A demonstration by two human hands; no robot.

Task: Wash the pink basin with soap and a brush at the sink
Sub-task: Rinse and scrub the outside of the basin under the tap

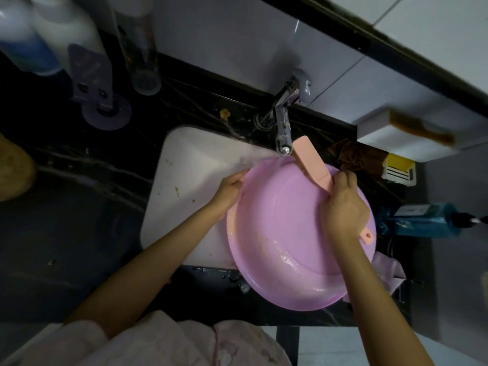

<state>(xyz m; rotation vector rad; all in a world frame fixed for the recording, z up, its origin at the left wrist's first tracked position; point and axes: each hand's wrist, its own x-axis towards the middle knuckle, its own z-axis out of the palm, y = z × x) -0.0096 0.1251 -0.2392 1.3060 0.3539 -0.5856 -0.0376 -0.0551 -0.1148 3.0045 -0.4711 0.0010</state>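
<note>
The pink basin (285, 233) lies tilted over the right half of the white sink (184, 167), its inside wet with brownish residue on the lower left wall. My left hand (229, 190) grips the basin's upper left rim. My right hand (343, 207) is closed around the handle of a salmon-pink brush (310, 161), whose head points up toward the chrome tap (284, 122). Water runs from the spout onto the basin's far rim beside the brush head.
Bottles (39, 35) stand at the back left of the dark marble counter (66, 207). A brown rag (356, 157), a yellow and white holder (400, 167) and a blue packet (417, 220) sit at the right. A white wall shelf (406, 136) juts out.
</note>
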